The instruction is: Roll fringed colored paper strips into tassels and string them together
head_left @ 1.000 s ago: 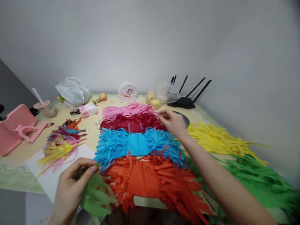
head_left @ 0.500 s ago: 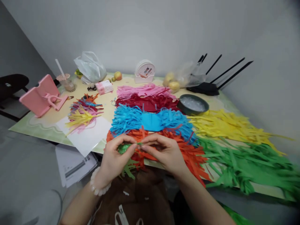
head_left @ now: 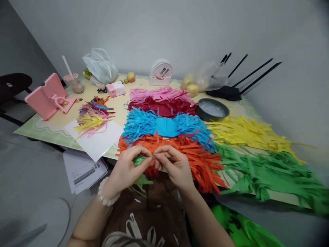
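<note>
My left hand (head_left: 130, 168), with a white bead bracelet (head_left: 105, 193) at the wrist, pinches a green fringed paper tassel (head_left: 140, 160). Its loose strips hang below the palm. My right hand (head_left: 174, 164) has thumb and forefinger pinched at the tassel's tip, close to the left fingertips; the small bit between them is mostly hidden. Both hands are over the table's front edge, in front of fringed orange paper (head_left: 205, 154). Beyond lie fringed blue paper (head_left: 167, 127), dark red paper (head_left: 161, 106) and pink paper (head_left: 159, 93).
Fringed yellow paper (head_left: 246, 133) and green paper (head_left: 277, 171) lie at right, near a dark bowl (head_left: 212, 109). At left are multicoloured tassels (head_left: 94, 118), a white sheet (head_left: 96, 147), a pink stand (head_left: 43, 99) and a drink cup (head_left: 75, 84). A black router (head_left: 226, 92) stands at the back right.
My right fingers have curled inward and drawn slightly left at the tassel's tip. The left hand keeps its grip. The whole view has shifted a little.
</note>
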Demonstrator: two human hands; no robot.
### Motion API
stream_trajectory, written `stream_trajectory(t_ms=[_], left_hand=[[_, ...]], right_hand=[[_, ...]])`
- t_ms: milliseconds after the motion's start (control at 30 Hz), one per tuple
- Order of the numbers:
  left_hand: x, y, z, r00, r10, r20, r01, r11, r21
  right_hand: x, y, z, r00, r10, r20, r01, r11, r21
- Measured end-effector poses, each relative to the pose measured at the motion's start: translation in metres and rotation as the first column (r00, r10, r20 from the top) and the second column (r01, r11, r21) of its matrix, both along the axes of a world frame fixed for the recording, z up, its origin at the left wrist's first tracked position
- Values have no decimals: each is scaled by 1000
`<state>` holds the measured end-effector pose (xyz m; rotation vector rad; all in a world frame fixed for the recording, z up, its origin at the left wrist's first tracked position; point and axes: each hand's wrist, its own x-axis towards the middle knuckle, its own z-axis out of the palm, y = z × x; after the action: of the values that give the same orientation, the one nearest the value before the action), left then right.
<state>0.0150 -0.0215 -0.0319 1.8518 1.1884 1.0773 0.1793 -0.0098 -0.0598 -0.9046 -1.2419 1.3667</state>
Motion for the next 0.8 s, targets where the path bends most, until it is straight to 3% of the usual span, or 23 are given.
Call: stream_trajectory(t_ms=[167, 267, 400, 533, 633, 800], left_hand=[[-3, 0, -5, 999, -8, 33, 10, 999, -37], [-3, 0, -8, 997, -5, 83, 10, 998, -58], [4, -2, -16, 989, 89, 122, -83, 995, -50], [10, -6, -24, 979, 175, 104, -180, 983, 46], [12, -7, -25, 987, 141, 77, -147, 987, 71], [11, -4, -25, 989, 125, 74, -125, 992, -5]], right_hand=[[4, -2, 0, 999, 38, 36, -38, 999, 3], [2, -5, -3, 1000, -5, 31, 5, 1000, 3], [-4, -9, -8, 996, -85, 11, 85, 996, 17], [-9, -11, -14, 994, -110, -4, 109, 994, -7], [-12, -11, -21, 988, -150, -28, 149, 988, -27], [-13, -9, -27, 990, -136, -36, 136, 991, 14]])
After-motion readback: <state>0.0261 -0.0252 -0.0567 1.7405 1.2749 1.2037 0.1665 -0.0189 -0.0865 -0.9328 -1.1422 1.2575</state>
